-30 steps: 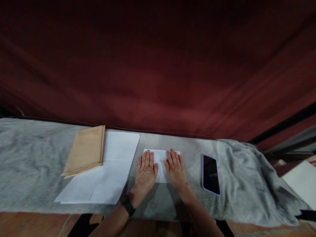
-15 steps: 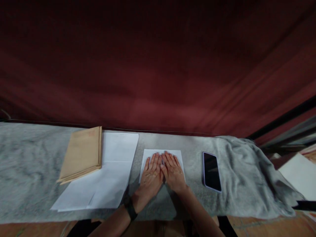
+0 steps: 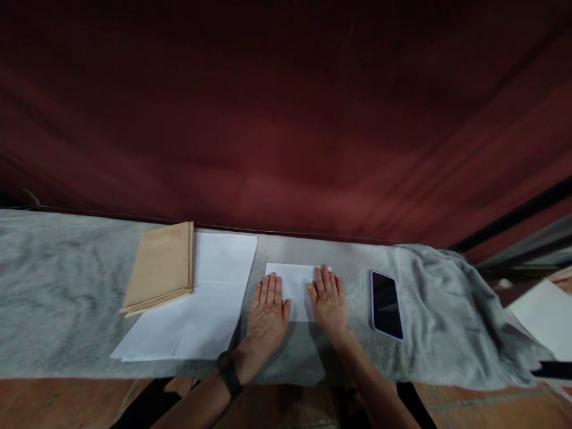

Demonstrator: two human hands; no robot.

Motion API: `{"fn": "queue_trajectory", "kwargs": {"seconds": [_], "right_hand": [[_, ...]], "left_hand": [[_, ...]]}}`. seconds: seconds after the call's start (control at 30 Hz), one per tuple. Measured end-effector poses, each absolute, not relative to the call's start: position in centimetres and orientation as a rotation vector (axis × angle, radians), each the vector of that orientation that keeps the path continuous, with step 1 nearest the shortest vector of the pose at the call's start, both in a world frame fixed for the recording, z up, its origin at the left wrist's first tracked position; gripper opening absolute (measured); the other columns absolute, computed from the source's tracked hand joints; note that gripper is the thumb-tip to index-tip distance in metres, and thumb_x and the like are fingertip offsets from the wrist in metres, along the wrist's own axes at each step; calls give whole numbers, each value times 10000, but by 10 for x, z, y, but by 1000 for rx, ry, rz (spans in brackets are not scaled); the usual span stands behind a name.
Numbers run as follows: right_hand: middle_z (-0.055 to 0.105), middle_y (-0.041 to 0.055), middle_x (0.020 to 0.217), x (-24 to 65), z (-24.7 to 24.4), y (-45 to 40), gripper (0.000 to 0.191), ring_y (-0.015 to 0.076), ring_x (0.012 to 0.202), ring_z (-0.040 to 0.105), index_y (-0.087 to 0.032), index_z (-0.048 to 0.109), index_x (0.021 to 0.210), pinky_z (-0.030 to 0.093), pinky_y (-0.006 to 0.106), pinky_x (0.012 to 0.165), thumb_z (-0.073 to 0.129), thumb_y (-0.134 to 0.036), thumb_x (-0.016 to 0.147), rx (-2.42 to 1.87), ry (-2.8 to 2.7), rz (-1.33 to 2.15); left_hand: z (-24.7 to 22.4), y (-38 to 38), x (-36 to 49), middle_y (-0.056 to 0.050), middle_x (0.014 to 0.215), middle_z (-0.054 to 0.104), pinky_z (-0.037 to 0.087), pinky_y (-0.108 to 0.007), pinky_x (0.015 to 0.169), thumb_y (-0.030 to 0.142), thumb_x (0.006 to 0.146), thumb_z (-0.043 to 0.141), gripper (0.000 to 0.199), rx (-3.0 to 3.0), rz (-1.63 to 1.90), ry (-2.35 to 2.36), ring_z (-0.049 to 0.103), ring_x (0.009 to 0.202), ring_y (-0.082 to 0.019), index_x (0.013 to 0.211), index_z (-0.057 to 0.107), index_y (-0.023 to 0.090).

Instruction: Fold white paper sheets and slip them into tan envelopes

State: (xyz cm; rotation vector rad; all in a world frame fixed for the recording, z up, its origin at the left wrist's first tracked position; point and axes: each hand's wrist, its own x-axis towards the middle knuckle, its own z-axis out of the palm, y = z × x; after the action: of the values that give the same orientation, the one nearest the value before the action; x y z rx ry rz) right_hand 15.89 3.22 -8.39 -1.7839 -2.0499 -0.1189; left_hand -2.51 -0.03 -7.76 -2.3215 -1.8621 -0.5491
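A folded white sheet of paper (image 3: 297, 292) lies flat on the grey cloth in the middle. My left hand (image 3: 268, 313), with a dark watch on its wrist, rests palm down on the sheet's left edge, fingers stretched out. On the right edge lies my right hand (image 3: 328, 301), also palm down with its fingers extended. The middle of the paper shows between the two hands, and its side edges are partly hidden beneath them. Neither hand grips anything.
Left of my hands are larger white sheets (image 3: 214, 310) with a stack of brown envelopes (image 3: 163, 262) partly on top. A phone (image 3: 386, 304) in a light purple case lies to the right. A grey cloth (image 3: 58, 298) covers the surface; a dark red curtain (image 3: 286, 149) hangs behind.
My hands were side by side at the middle of the paper; they have slid apart, left hand to the left edge and right hand to the right edge. The view has shifted slightly.
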Motion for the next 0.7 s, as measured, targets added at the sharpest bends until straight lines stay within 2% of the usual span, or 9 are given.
{"fn": "queue_trajectory", "kwargs": {"seconds": [0.13,0.23,0.37,0.53,0.7], "right_hand": [[387,145,1619,155,-76,23,550,259,1509,348,-121,367,1572,297,498,1224,284,-354,1081,-1649,-2171,-12],[365,75,1639,148,-70,14,523,204,1523,322,-165,381,1568,262,439,1252,278,-338,1085,-1461,-2353,63],[372,103,1632,152,-70,8,521,234,1517,333,-145,397,1559,249,460,1250,300,-341,1086,-1521,-2357,7],[358,136,1635,173,-78,10,546,274,1504,355,-147,367,1575,274,493,1222,329,-386,1085,-1680,-2274,-85],[384,156,1619,181,-84,11,561,289,1497,361,-125,366,1574,274,505,1211,313,-396,1085,-1728,-2242,-128]], "left_hand": [[-71,-10,-16,-175,1605,404,298,-491,1245,247,997,361,559,-2454,-544,-1712,319,1523,-275,1522,395,59],[-70,-16,-9,-146,1599,425,282,-505,1252,185,979,350,547,-2534,-496,-1634,331,1518,-260,1512,418,85],[-73,-19,-11,-149,1600,421,277,-518,1250,232,996,368,548,-2510,-472,-1676,328,1519,-271,1522,402,83],[-75,-22,-22,-188,1615,377,304,-475,1236,314,1005,380,609,-2416,-513,-1794,296,1532,-276,1557,328,61],[-70,-17,-24,-227,1563,448,325,-489,1224,297,1003,370,571,-2374,-467,-1859,372,1495,-303,1502,405,20]]}}
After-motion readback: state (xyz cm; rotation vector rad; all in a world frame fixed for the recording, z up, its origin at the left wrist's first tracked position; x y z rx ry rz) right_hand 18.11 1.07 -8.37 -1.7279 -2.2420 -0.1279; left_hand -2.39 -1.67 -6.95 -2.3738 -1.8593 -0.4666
